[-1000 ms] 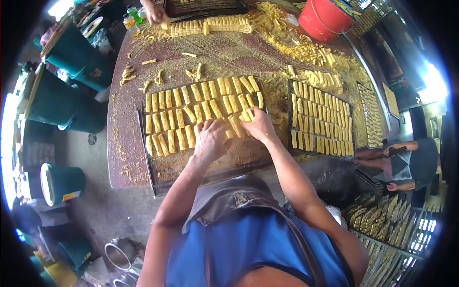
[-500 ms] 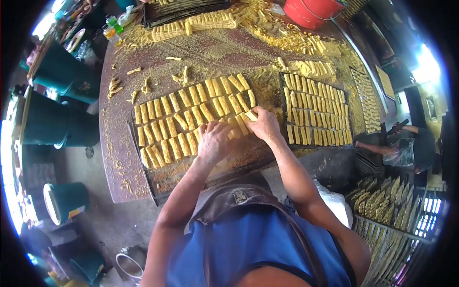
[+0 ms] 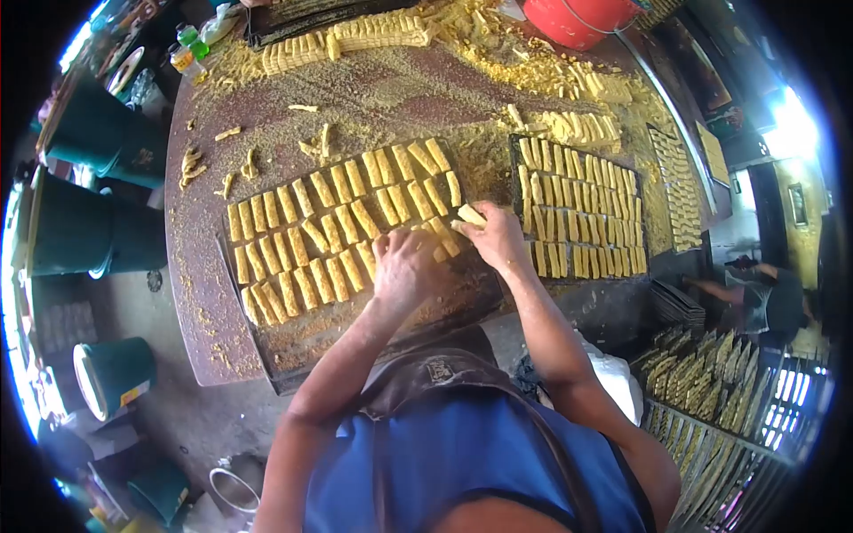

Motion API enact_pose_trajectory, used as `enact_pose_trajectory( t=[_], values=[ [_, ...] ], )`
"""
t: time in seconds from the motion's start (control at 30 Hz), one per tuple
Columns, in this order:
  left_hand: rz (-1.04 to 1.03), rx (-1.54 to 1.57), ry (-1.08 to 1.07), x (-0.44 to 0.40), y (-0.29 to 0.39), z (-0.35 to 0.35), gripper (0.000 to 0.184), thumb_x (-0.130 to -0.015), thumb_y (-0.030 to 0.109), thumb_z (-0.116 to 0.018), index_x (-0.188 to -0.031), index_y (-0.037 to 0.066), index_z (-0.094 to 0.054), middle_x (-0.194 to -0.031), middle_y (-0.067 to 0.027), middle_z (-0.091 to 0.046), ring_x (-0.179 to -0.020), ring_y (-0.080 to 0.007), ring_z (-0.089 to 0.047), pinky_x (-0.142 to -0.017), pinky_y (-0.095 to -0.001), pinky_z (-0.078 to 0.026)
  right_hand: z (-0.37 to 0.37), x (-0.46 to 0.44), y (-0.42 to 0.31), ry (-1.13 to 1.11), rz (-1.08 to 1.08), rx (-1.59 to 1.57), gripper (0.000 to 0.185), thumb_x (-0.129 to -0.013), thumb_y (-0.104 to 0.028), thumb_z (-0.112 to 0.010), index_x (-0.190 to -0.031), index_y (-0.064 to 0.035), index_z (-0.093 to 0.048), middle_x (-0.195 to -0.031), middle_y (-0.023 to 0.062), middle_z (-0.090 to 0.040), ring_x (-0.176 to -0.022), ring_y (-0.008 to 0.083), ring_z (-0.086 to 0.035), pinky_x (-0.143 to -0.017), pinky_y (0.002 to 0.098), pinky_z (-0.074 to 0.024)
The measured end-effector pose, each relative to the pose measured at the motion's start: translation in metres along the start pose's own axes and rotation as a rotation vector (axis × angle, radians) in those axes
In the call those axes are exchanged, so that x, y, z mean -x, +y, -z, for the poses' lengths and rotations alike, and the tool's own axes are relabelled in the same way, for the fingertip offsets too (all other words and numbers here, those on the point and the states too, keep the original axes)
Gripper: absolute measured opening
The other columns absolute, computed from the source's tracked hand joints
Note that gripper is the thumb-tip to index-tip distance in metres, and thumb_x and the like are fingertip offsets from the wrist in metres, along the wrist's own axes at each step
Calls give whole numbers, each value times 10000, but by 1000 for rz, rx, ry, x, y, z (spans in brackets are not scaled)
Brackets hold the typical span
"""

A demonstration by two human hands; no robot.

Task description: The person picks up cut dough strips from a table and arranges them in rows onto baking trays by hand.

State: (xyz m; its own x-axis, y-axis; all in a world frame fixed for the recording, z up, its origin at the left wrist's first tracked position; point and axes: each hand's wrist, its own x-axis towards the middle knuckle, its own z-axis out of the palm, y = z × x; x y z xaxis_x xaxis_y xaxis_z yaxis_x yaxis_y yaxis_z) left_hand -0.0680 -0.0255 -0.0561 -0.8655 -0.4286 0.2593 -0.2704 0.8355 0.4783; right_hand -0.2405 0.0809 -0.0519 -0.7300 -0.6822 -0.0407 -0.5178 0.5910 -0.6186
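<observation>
A dark baking tray lies before me with rows of yellow dough sticks on it. Over the nearest row is my left hand, its fingers bent down onto the tray and partly smeared by motion; what they hold, if anything, is hidden. My right hand, at the tray's right side, pinches pale dough sticks between thumb and fingers, just above the tray. A few more sticks lie between the two hands.
To the right sits a second filled tray. Loose dough pieces and crumbs cover the table. A red bucket stands at the back. Racked trays and another person are at right; green bins at left.
The view has shifted slightly, so the trays appear further left. My right hand has lifted a little with the dough sticks. My left hand stays over the nearest row.
</observation>
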Motion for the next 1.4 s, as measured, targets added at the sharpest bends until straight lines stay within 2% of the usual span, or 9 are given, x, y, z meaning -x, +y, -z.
enact_pose_trajectory(
  t=[0.27,0.33,0.47,0.53,0.67,1.0,1.07,1.17,1.4],
  values=[
    [87,2,18,-8,20,-7,421,-742,360,-802,-1110,182,-705,-1099,-6,-664,-1091,-221,-566,-957,-454,-337,11,-12,2,-162,-87,-147,267,-806,-213,-792,-998,-52,-699,-850,149,-724,-716,222,-711,-607,354,-566],
    [69,-24,8,-14,26,-12,422,-739,359,-806,-1107,178,-706,-1116,-6,-665,-1102,-222,-565,-969,-450,-328,3,-14,9,106,202,-38,206,-817,-190,-783,-958,-74,-686,-846,105,-722,-669,161,-686,-569,312,-568],
    [89,-13,-34,-14,20,-16,385,-772,355,-803,-1104,180,-716,-1152,-10,-676,-1137,-218,-564,-999,-441,-315,-4,2,7,75,476,162,185,-846,-175,-760,-993,-91,-687,-893,72,-728,-655,126,-668,-503,263,-542],
    [132,47,1,2,5,-1,388,-767,320,-829,-1103,160,-722,-1197,-12,-692,-1173,-200,-578,-1054,-431,-329,-1,0,8,-138,71,-176,223,-857,-208,-762,-1036,-91,-699,-926,73,-736,-658,132,-671,-498,264,-541],
    [339,-90,286,73,-54,58,205,-825,203,-781,-1019,148,-741,-1077,-32,-735,-1077,-172,-644,-990,-387,-407,31,2,27,-31,-206,-659,193,-929,-133,-678,-1096,-41,-649,-895,76,-699,-726,86,-664,-604,234,-556],
    [593,115,351,214,-169,165,220,-846,189,-725,-1056,123,-727,-1045,-89,-707,-990,-267,-662,-890,-399,-475,-129,118,-197,-658,58,-331,383,-837,-323,-765,-1106,-55,-717,-964,125,-746,-835,204,-713,-755,327,-548],
    [564,174,290,236,-177,182,217,-836,155,-735,-1046,103,-724,-1012,-104,-714,-937,-281,-679,-825,-405,-522,-182,145,-226,-594,133,-394,295,-857,-287,-755,-991,-26,-714,-800,113,-730,-640,184,-692,-594,336,-561],
    [419,238,266,255,-183,188,257,-799,96,-768,-1051,77,-727,-1023,-120,-714,-890,-249,-692,-782,-355,-553,-210,163,-247,-387,198,-48,337,-784,-332,-786,-940,-44,-703,-826,179,-713,-776,320,-705,-738,429,-551],
    [70,134,-6,247,-153,170,397,-769,279,-783,-1116,117,-680,-1103,-102,-620,-1008,-314,-607,-903,-432,-480,-185,180,-246,-201,172,369,346,-816,-334,-747,-1004,-52,-678,-880,159,-703,-846,327,-695,-780,416,-553]
  ],
)
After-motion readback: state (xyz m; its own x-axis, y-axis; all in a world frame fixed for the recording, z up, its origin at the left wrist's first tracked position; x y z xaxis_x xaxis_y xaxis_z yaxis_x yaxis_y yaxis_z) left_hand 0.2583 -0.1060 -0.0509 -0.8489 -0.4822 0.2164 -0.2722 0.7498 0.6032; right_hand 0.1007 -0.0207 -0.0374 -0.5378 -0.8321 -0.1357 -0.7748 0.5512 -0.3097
